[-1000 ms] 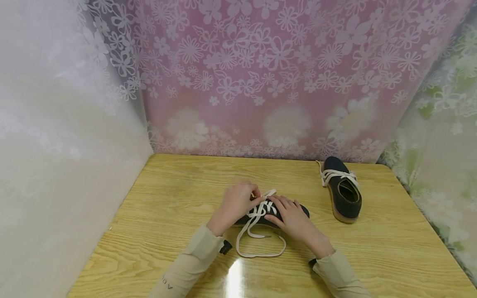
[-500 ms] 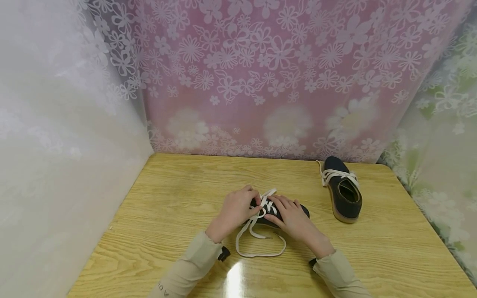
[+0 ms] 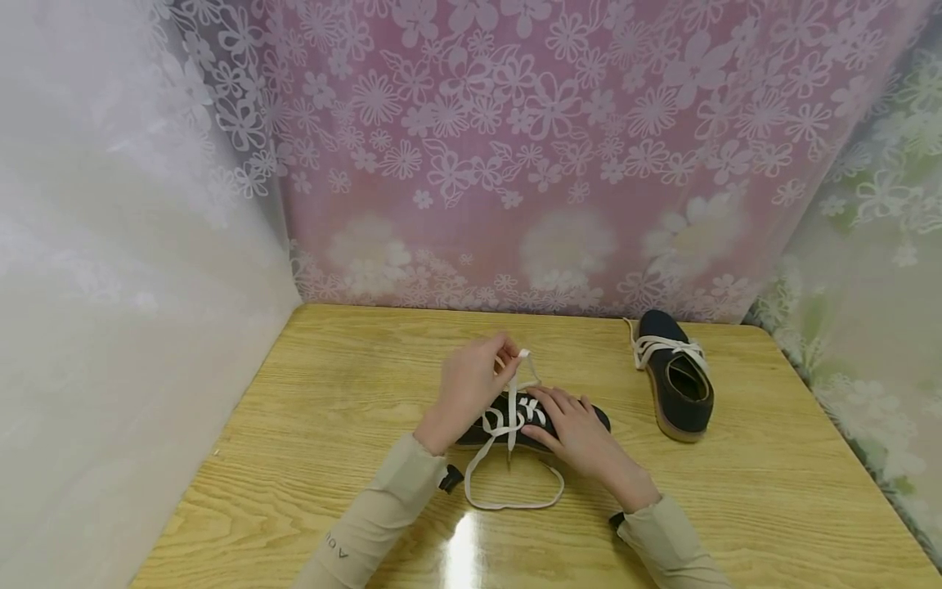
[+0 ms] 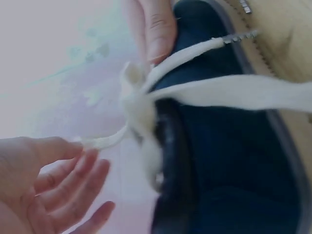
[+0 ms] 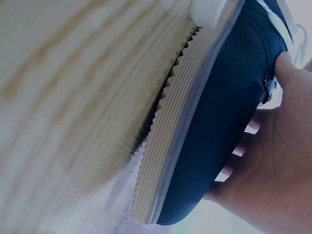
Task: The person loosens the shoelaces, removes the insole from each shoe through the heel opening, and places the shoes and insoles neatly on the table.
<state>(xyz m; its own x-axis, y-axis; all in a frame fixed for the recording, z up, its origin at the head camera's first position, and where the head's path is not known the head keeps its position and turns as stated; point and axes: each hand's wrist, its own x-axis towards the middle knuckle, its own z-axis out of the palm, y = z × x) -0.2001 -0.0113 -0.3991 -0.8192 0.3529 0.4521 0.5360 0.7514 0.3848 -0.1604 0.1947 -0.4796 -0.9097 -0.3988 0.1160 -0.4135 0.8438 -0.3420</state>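
A dark navy shoe (image 3: 601, 416) with white laces lies sideways on the table, its toe to the right. My left hand (image 3: 464, 388) pinches a white shoelace (image 3: 513, 401) between thumb and fingertips, drawn up above the laced part. The left wrist view shows the crossed laces (image 4: 139, 105) bunched over the opening, one end tipped with a metal aglet (image 4: 239, 36). My right hand (image 3: 577, 429) holds the front of the shoe, fingers laid over its top and thumb on the near side. Its ridged pale sole (image 5: 168, 126) faces the table in the right wrist view.
A second navy shoe (image 3: 688, 409) with tied white laces stands toward the back right of the wooden table (image 3: 353, 360). A loose lace loop (image 3: 508, 506) lies in front of the near shoe. A pink floral curtain (image 3: 471, 164) hangs behind the table.
My left hand was low over the laces and has risen, pulling a lace up with it. The lace end in front has shifted toward the shoe. The right hand has stayed put.
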